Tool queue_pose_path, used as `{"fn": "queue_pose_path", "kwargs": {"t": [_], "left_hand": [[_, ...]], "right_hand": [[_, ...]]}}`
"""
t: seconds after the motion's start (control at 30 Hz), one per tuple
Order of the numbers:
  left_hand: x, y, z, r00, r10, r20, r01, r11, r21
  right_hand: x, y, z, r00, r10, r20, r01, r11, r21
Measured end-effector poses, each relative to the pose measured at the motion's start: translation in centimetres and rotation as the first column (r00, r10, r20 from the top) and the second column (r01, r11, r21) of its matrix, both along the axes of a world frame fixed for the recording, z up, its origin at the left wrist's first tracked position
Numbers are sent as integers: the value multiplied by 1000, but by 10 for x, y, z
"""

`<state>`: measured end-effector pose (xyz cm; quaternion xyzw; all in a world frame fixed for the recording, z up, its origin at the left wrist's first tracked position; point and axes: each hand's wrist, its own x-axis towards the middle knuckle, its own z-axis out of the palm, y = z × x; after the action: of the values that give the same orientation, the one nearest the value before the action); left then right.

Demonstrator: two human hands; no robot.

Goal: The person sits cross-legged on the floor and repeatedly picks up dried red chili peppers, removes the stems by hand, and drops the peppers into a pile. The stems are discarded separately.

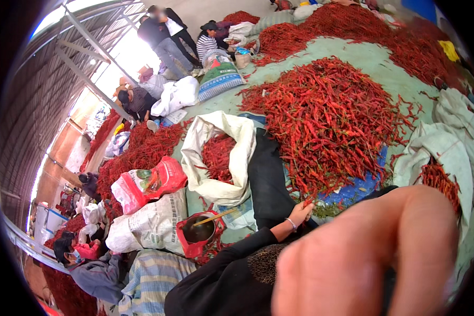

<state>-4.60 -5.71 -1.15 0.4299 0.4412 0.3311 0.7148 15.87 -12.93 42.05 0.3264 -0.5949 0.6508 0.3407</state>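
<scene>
My left hand (300, 213), with a bracelet at its wrist and a black sleeve behind it, is closed at the near edge of a big pile of dried red chili peppers (332, 121). A small red chili pepper (307, 202) shows at its fingertips. My right hand (363, 253) looms large and blurred at the lower right, very close up; its fingertips are hidden. Past my black-trousered leg, an open white woven sack (195, 158) holds more red chilies. Green stems and scraps (326, 210) lie beside the left hand on blue sheeting (355, 192).
On the left are a red-and-white bag (151, 184), a stuffed white sack (152, 224) and a dark bowl (203, 230) with a stick in a red bag. Another sack (441, 152) with chilies stands at right. Several people sit or stand among chili heaps, one (97, 271) at the lower left.
</scene>
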Motion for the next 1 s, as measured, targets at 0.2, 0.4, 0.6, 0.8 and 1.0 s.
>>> {"fn": "queue_pose_path", "kwargs": {"t": [0.2, 0.4, 0.6, 0.8, 1.0], "left_hand": [[16, 2, 30, 996, -4, -85, 13, 993, 116], [17, 11, 56, 987, 2, -160, 13, 996, 92], [10, 15, 39, 992, 116, 45, -111, 988, -108], [12, 31, 24, 963, 244, 111, -170, 876, -452], [14, 41, 23, 924, 369, 102, -254, 790, -559]], "right_hand": [[0, 0, -4, 999, -39, 15, 39, 999, 21], [7, 24, -35, 995, -102, -19, 102, 994, -29], [27, 60, -212, 583, -444, 680, 811, 362, -459], [72, 61, -410, -529, -437, 727, 786, 70, 614], [32, 142, -435, -703, -552, 448, 511, 44, 858]]}}
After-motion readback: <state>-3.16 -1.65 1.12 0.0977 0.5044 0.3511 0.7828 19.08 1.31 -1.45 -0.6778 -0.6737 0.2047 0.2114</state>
